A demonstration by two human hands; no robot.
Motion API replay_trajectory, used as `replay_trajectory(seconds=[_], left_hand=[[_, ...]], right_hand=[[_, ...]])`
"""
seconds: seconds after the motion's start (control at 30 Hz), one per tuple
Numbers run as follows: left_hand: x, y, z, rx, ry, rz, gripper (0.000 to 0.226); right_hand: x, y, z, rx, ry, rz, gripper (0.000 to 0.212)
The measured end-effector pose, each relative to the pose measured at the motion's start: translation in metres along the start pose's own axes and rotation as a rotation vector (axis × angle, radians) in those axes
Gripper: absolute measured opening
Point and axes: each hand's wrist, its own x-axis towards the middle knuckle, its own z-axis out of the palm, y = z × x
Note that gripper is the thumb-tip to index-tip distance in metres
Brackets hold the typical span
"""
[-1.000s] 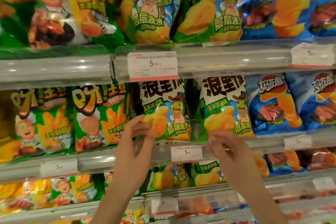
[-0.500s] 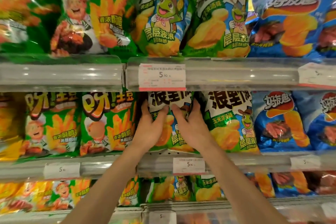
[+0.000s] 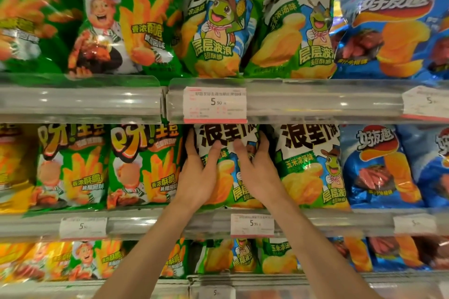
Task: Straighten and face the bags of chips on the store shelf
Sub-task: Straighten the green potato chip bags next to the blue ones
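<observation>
1. Both hands have slid a little higher up the same green frog bag (image 3: 230, 177) since half a second ago, and the view has tipped slightly upward; the bag stands where it stood.
2. Nearest, the two forearms rise from the bottom edge and converge on the middle shelf (image 3: 145, 224), over a price tag reading 5.90 (image 3: 252, 224).
3. On the bag, the left hand (image 3: 198, 175) lies along its left side, fingers curled round that edge and thumb laid on the front; the right hand (image 3: 258, 172) mirrors it on the right edge. Each grips the bag rather than lying flat.
4. What the coming move turns on: the bag stands upright, long axis vertical, directly ahead and between the palms, both hands equally near. I judge a small turn or pull forward would square it with its neighbour.
5. Just right stands a matching frog bag (image 3: 313, 167), touching it, printed 玉米浓汤味. Left are two green fry bags (image 3: 145, 165); far right, blue bags (image 3: 379, 165).
6. Farther up, the upper shelf rail (image 3: 315, 99) carries another tag, 5.90 (image 3: 215, 104), with frog bags (image 3: 216, 26) above reading 层层波浪.
</observation>
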Motion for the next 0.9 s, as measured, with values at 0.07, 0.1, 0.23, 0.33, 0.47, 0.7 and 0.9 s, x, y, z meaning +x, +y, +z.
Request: replay_trajectory(seconds=[0.07, 0.1, 0.23, 0.33, 0.47, 0.7, 0.9], left_hand=[[0.001, 0.002, -0.001, 0.001, 0.013, 0.075, 0.073], [0.001, 0.002, -0.001, 0.011, -0.001, 0.112, 0.069], [0.002, -0.001, -0.001, 0.085, -0.060, 0.132, 0.054], [0.005, -0.002, 0.000, 0.116, -0.069, 0.126, 0.055], [0.007, -0.002, -0.004, 0.158, -0.060, 0.167, 0.057], [0.008, -0.001, 0.001, 0.272, -0.102, 0.225, 0.051], [-0.006, -0.001, -0.006, 0.185, -0.130, 0.207, 0.068]], right_hand=[[0.000, 0.000, -0.001, -0.032, 0.010, -0.005, 0.082], [0.000, 0.001, -0.002, -0.048, 0.012, -0.009, 0.082], [-0.002, 0.005, -0.002, -0.103, 0.023, -0.009, 0.084], [-0.002, 0.004, -0.001, -0.141, 0.047, -0.010, 0.085], [-0.005, 0.002, -0.002, -0.188, 0.096, -0.108, 0.075], [-0.004, 0.002, -0.006, -0.627, -0.024, -0.362, 0.040], [-0.022, -0.004, -0.029, -0.474, 0.132, -0.406, 0.060]])
